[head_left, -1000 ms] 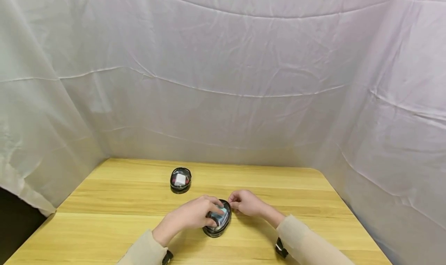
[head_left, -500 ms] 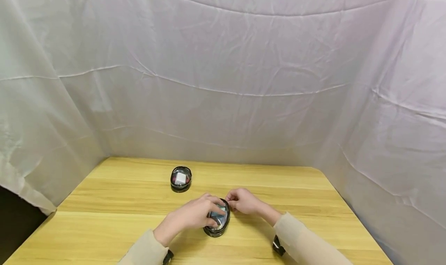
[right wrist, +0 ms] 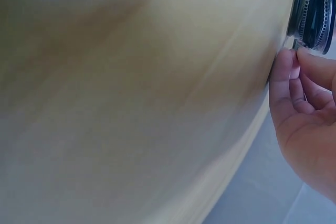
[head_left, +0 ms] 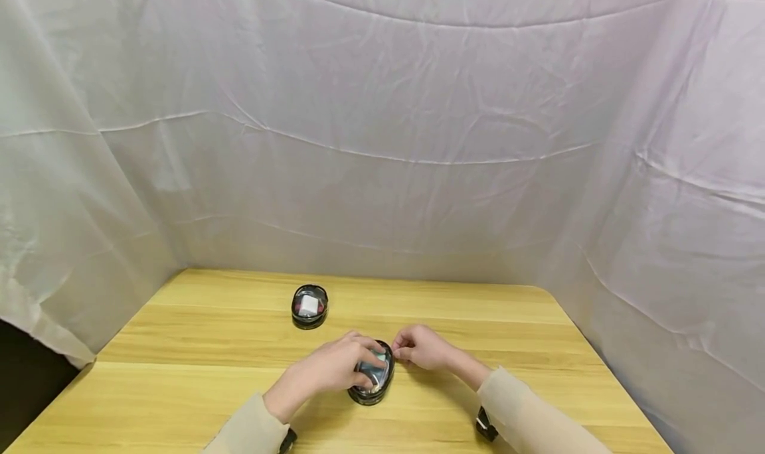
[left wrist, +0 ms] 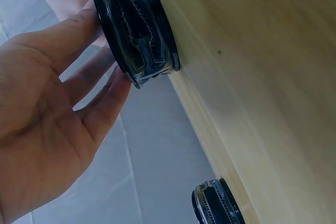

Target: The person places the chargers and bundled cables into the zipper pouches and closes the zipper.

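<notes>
On the table in the head view lies an oval zip pouch (head_left: 378, 377) with a clear top, black edging and something pale blue inside. My left hand (head_left: 335, 366) rests over it, thumb and spread fingers pressing its top face; the left wrist view shows these fingertips (left wrist: 119, 77) against the face. Two lines of zipper teeth (left wrist: 137, 3) run along the pouch's side. At the pouch's far right end, my right hand (head_left: 425, 349) pinches a small dark zipper pull (right wrist: 298, 43) between thumb and forefinger. The fingers mostly hide the pull.
A second oval pouch (head_left: 309, 306) with black edging stands farther back to the left, a white block showing through its top. The wooden table (head_left: 508, 348) ends at pale hanging cloth (head_left: 382, 202) behind and at both sides.
My right hand shifts slightly left, then back right, beside the pouch's end. My left hand and both pouches stay almost where they were.
</notes>
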